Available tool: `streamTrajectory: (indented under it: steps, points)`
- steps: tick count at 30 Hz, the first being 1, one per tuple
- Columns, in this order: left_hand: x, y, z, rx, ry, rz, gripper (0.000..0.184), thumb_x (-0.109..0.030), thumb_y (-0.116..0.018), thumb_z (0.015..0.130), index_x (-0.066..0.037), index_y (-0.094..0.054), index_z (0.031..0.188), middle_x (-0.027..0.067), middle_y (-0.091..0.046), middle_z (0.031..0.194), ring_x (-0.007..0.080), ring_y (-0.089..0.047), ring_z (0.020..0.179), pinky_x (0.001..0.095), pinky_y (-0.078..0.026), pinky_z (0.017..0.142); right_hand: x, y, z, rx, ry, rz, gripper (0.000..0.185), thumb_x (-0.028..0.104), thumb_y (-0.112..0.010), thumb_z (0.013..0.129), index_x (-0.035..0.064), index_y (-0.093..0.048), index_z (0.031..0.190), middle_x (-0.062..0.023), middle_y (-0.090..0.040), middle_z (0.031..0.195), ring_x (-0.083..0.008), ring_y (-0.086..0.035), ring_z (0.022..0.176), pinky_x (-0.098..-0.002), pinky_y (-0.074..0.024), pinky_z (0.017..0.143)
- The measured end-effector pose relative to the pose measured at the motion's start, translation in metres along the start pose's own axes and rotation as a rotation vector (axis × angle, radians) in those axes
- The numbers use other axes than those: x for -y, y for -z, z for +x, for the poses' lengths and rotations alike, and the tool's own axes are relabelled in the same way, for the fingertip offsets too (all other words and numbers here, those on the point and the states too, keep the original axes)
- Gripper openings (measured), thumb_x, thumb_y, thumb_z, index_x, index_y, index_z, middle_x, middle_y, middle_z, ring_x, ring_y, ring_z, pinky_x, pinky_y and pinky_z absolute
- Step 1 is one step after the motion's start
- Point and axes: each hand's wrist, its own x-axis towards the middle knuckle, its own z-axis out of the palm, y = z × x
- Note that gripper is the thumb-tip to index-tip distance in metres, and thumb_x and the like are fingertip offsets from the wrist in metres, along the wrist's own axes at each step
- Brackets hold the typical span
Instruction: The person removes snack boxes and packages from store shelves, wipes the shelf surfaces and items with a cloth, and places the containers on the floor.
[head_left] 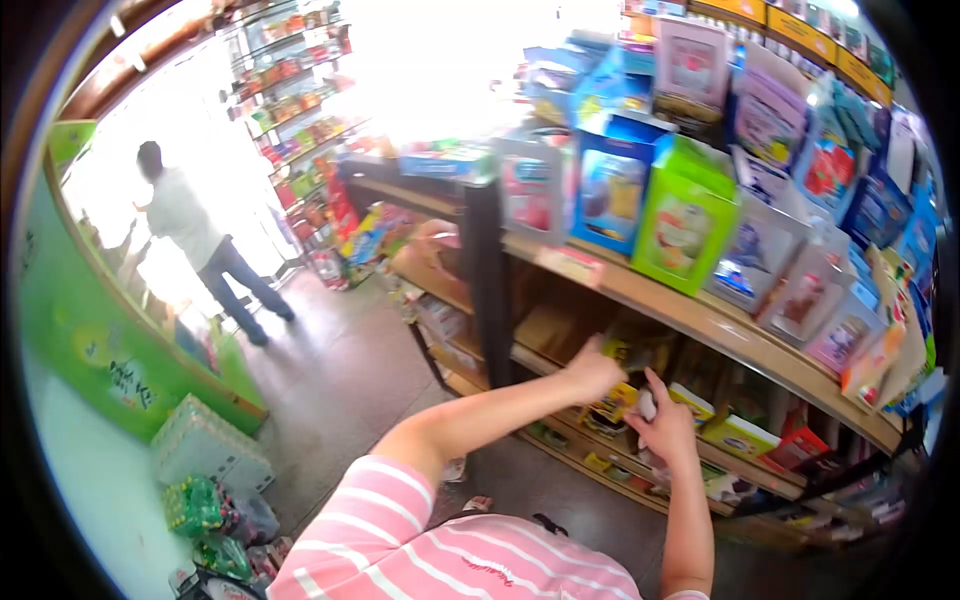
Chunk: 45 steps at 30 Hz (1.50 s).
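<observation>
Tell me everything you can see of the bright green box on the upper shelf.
The green box looks like printed card, its pale front panel showing blurred reddish shapes. It stands near the front edge of the wood-coloured shelf, between a blue box and a silvery-grey pack. Neither the left hand nor the right hand touches it.

Upper shelf board [720,322] with packed boxes [685,220] blocks way up from fingers of left hand [595,372] and right hand [664,428]. Shelf front open toward bottom centre — room to draw back. Bare stretch of lower shelf [545,335] just left of left hand; dark post [485,280] bounds it. Yellow-green cartons [738,436] crowd right side. Floor [345,350], centre left — open.
</observation>
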Motion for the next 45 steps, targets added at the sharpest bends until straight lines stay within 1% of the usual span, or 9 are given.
streamTrajectory:
  steps: [7, 10, 15, 23, 28, 31, 36, 40, 45]
  points:
    - [0.017, 0.001, 0.002, 0.066, -0.001, -0.268, 0.014, -0.023, -0.058, 0.06, -0.013, -0.062, 0.068, 0.0098, -0.061, 0.07, 0.0293, -0.058, 0.073, 0.0581, -0.026, 0.09, 0.017, -0.037, 0.012, -0.136, -0.051, -0.328, 0.024, 0.026, -0.063, 0.07, 0.008, -0.051, 0.082, -0.0183, -0.058, 0.066, -0.0372, -0.056, 0.063, -0.0453, -0.0441, 0.054]
    - [0.028, -0.011, 0.048, -0.246, -0.065, -0.459, 0.023, -0.02, -0.059, 0.055, -0.008, -0.061, 0.074, 0.0153, -0.061, 0.074, 0.0314, -0.058, 0.074, 0.041, -0.045, 0.073, 0.023, -0.047, 0.005, -0.243, -0.073, -0.344, 0.023, 0.022, -0.064, 0.069, 0.0079, -0.051, 0.081, -0.0181, -0.057, 0.065, -0.037, -0.056, 0.062, -0.0449, -0.0439, 0.053]
    - [0.018, -0.08, 0.146, 0.551, -0.026, -0.06, 0.029, -0.021, -0.06, 0.059, -0.007, -0.064, 0.085, 0.0138, -0.062, 0.087, 0.0277, -0.058, 0.085, 0.0358, -0.045, 0.074, 0.025, -0.057, -0.001, -0.309, -0.066, -0.431, 0.02, 0.019, -0.064, 0.068, 0.0081, -0.05, 0.078, -0.0134, -0.056, 0.065, -0.0317, -0.056, 0.062, -0.0405, -0.046, 0.052]
    - [0.011, -0.025, 0.121, 0.217, 0.197, -0.275, 0.031, -0.01, -0.052, 0.069, 0.001, -0.059, 0.097, 0.0197, -0.057, 0.101, 0.0297, -0.055, 0.094, 0.0357, -0.044, 0.079, 0.017, -0.04, 0.012, -0.294, -0.132, -0.506, 0.019, 0.019, -0.061, 0.072, 0.0062, -0.051, 0.081, -0.0148, -0.057, 0.067, -0.0314, -0.057, 0.06, -0.0401, -0.0465, 0.051]
    - [0.036, 0.001, 0.053, -0.449, 0.275, -1.262, 0.029, -0.02, -0.057, 0.074, -0.004, -0.053, 0.099, 0.0079, -0.06, 0.087, 0.0175, -0.058, 0.074, 0.0297, -0.047, 0.062, -0.004, -0.028, 0.019, -0.296, -0.156, -0.477, 0.022, 0.019, -0.062, 0.071, 0.0085, -0.051, 0.088, -0.0164, -0.058, 0.07, -0.0334, -0.057, 0.065, -0.0415, -0.0463, 0.054]
    - [0.032, 0.0, -0.012, -0.555, 0.449, -2.033, 0.025, -0.021, -0.056, 0.08, -0.011, -0.052, 0.102, 0.0028, -0.06, 0.083, 0.0103, -0.057, 0.07, 0.0233, -0.044, 0.049, -0.021, -0.024, 0.009, -0.361, -0.107, -0.256, 0.051, 0.019, -0.061, 0.074, 0.0146, -0.042, 0.12, -0.023, -0.057, 0.08, -0.0407, -0.054, 0.07, -0.047, -0.0418, 0.056]
    - [-0.014, -0.005, -0.085, -0.645, 0.375, -2.322, 0.039, -0.016, -0.057, 0.081, -0.015, -0.043, 0.117, -0.0024, -0.055, 0.1, 0.0103, -0.055, 0.086, 0.0284, -0.051, 0.063, -0.068, -0.036, -0.028, -0.324, -0.07, 0.114, 0.052, 0.032, -0.055, 0.08, 0.0011, -0.039, 0.119, -0.0219, -0.056, 0.101, -0.0355, -0.055, 0.09, -0.0389, -0.0438, 0.074]
    - [-0.053, -0.038, -0.086, -0.817, 0.495, -2.207, 0.04, -0.013, -0.056, 0.082, -0.012, -0.041, 0.119, 0.0005, -0.052, 0.107, 0.0126, -0.052, 0.094, 0.0299, -0.048, 0.074, -0.039, -0.089, -0.043, 0.114, -0.611, 1.876, 0.055, 0.045, -0.038, 0.086, 0.0079, -0.036, 0.126, -0.0095, -0.039, 0.127, -0.0285, -0.04, 0.114, -0.0417, -0.033, 0.095]
    - [-0.049, -0.049, -0.128, -0.649, 0.792, -1.765, 0.03, -0.008, -0.054, 0.082, -0.005, -0.046, 0.11, 0.0053, -0.055, 0.097, 0.0146, -0.053, 0.087, 0.0315, -0.046, 0.075, 0.01, -0.116, -0.025, 0.136, -0.497, 1.497, 0.062, 0.006, -0.064, 0.071, 0.0024, -0.035, 0.125, -0.011, -0.047, 0.118, -0.0208, -0.047, 0.106, -0.0314, -0.039, 0.088]
